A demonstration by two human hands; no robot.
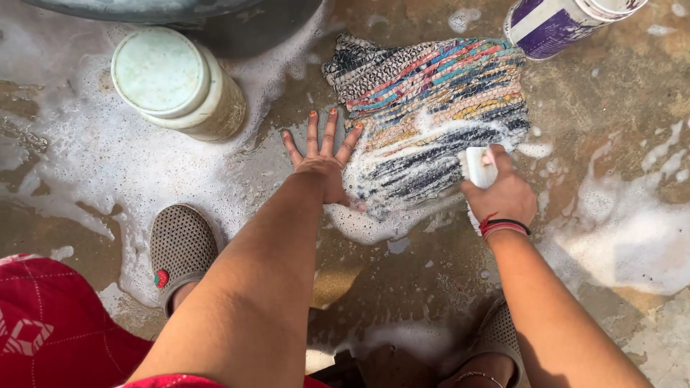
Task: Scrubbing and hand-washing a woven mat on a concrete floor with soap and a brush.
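Left hand (321,164) flat beside soapy rug (431,108); right hand (503,192) grips brush (478,167)

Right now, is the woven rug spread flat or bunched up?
Spread flat: the rug lies open on the wet floor, suds over its near half, left hand pressing its edge.

Woven cloth rug (431,100), soapy and wet, lies on rough wet concrete floor (604,129).

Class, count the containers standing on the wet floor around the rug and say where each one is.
3: a white lidded tub upper left, a purple-and-white container top right, a grey basin at the top edge, mostly cropped.
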